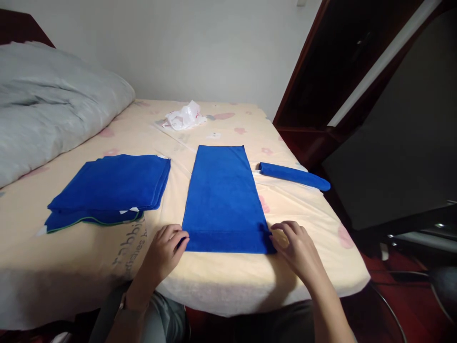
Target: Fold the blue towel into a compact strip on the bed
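- Blue cloth point(223, 190): lies flat as a long strip in the middle of the bed point(221, 276), its far end pointing toward the wall; spread so, both long edges stay within your reach.
- Near band point(228, 242): a narrow fold runs across the near end, its crease roughly parallel to the near edge.
- Left hand point(167, 247): your thumb and fingers are pinched together on the fold's left end.
- Right hand point(294, 245): your thumb and forefinger appear closed on the fold's right end; a hold at both ends probably keeps the band even and taut.
- Cloth stack point(110, 183): rests to the left, apart from the strip, likely to leave the middle free.
- Rolled cloth point(293, 176): lies to the right, just beside the strip, out of your hands' way.
- Plastic bag point(185, 116): sits crumpled beyond the strip's far end.
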Tool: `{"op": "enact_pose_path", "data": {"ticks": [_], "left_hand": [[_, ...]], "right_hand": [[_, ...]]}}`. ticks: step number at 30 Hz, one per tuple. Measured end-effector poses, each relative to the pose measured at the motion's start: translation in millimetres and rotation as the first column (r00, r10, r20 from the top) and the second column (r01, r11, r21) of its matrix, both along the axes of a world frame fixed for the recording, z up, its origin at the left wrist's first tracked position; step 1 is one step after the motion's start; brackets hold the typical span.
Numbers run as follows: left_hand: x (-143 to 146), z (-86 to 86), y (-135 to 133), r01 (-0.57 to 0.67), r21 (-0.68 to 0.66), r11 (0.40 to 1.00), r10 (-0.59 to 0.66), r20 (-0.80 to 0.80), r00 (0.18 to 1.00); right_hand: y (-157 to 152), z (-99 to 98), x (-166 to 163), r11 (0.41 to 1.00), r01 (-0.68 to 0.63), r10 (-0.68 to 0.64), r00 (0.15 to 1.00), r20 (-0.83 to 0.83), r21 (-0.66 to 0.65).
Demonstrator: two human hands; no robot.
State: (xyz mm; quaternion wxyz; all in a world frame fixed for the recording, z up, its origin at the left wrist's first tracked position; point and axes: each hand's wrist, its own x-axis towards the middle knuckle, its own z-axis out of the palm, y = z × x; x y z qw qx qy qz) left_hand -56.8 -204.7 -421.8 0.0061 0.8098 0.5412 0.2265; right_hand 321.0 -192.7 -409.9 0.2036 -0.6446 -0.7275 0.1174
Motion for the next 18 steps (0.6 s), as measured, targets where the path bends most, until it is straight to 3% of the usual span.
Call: {"op": "enact_pose_path", "data": {"ticks": [3,6,12,15,18], "left_hand": [[3.6,5.4,-3.6,0.13,-0.077,0.988,-0.129,0.021,0.991],[1.6,2.8,-2.9,0.157,-0.159,0.975,-0.157,0.012,0.988],[-11.8,-5.4,3.3,0.1,-0.26,0.96,-0.072,0.115,0.991],[-14.5,-6.5,4.7,0.023,-0.351,0.936,0.067,0.24,0.968],[-10.1,-10.9,10.5,-0.082,-0.399,0.913,0.246,0.381,0.891]], "right_hand": [[-3.5,5.2,-2.0,0.955,-0.293,0.282,0.945,-0.166,-0.043],[-2.3,1.9,-4.4,0.909,-0.391,0.355,0.909,-0.219,-0.146],[4.1,-5.7,-4.9,0.962,-0.232,0.183,0.941,-0.286,-0.148],[6.7,-8.9,-4.9,0.966,-0.14,0.045,0.92,-0.39,-0.219],[14.0,-14.9,-9.0,0.979,-0.06,-0.034,0.895,-0.444,-0.196]]}}
